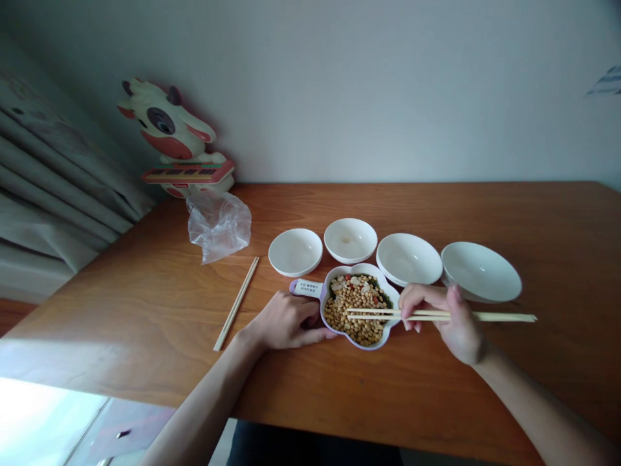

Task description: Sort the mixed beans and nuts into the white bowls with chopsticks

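A flower-shaped white bowl with a lilac edge [371,347] and a labelled handle [306,288] sits on the table. It holds yellow beans [347,314], pale and reddish pieces that look like peanuts, and small green ones. My left hand [288,321] grips the bowl's left side just below the handle, thumb along the lower rim. My right hand [453,320] is closed around a pair of wooden chopsticks [502,317]. Their tips are over the beans, slightly apart; I cannot make out anything pinched between them.
Behind the flower-shaped bowl stand white bowls in a row: far left [295,251], mid-left [350,239], mid-right [409,257] and far right [480,270]. A second chopstick pair [237,304] lies left, near a crumpled plastic bag [220,226] and a cow-shaped toy keyboard [189,171].
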